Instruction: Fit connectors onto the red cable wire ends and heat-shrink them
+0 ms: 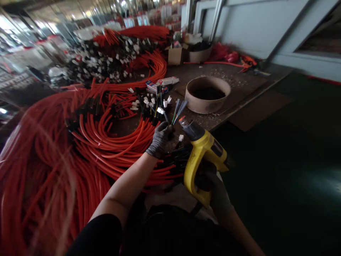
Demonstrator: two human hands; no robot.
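Note:
My left hand (161,138), in a grey glove, is closed on a bundle of thin wires (174,116) whose grey-sleeved ends fan upward. A white connector (160,110) stands just above its fingers. My right hand (206,175), gloved and in shadow, is wrapped round the handle of a yellow heat gun (198,151). The gun's nozzle glows orange and points up and left, close to the right side of the wire ends. Left of my left hand lies a large coil of orange tubes (114,142) with black ends and several white connectors.
A round tub (207,95) with dark contents stands beyond the heat gun on the dark table (239,89). Farther back are a cardboard box (175,55) and piled harnesses (93,62). Red tubes (39,160) under clear plastic fill the left side.

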